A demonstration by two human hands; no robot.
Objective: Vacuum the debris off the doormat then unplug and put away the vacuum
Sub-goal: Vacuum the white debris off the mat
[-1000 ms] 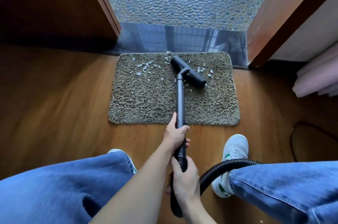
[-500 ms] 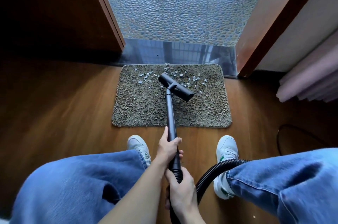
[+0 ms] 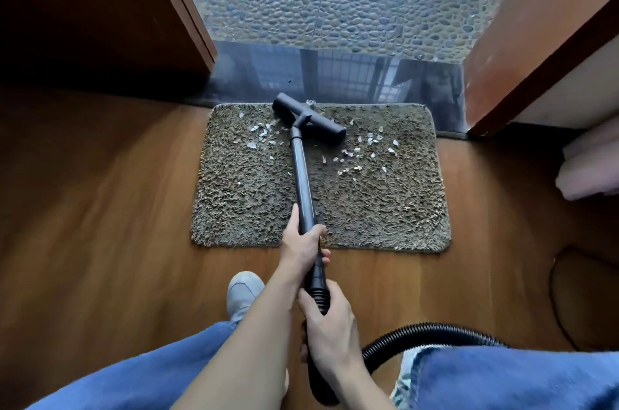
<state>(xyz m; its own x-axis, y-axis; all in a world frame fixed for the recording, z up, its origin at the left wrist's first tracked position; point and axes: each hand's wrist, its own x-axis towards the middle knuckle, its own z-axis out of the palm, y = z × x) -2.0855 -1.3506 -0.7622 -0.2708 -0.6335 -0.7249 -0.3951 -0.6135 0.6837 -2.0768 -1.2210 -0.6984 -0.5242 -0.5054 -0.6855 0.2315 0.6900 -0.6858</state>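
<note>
I see the left grip (image 3: 303, 250) wrapped round the long black plastic vacuum wand (image 3: 301, 175) at the near edge of the shaggy grey-brown rectangular doormat (image 3: 385, 208). The right grip (image 3: 330, 326) is clamped on the wand's ribbed end, nearer me. The black T-shaped nozzle (image 3: 310, 123) sits at the mat's far edge, with pale debris flakes (image 3: 368, 141) on both sides.

Left hand (image 3: 301, 247), right hand (image 3: 330, 326) round wand (image 3: 301, 175); nozzle (image 3: 310, 123) amid scraps (image 3: 252, 145), perhaps paper, on doormat (image 3: 385, 208).

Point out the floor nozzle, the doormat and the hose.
floor nozzle (image 3: 315, 123), head view, middle of its bar
doormat (image 3: 385, 208), head view, bare pile at right
hose (image 3: 432, 330), head view, ribbed curve
</note>
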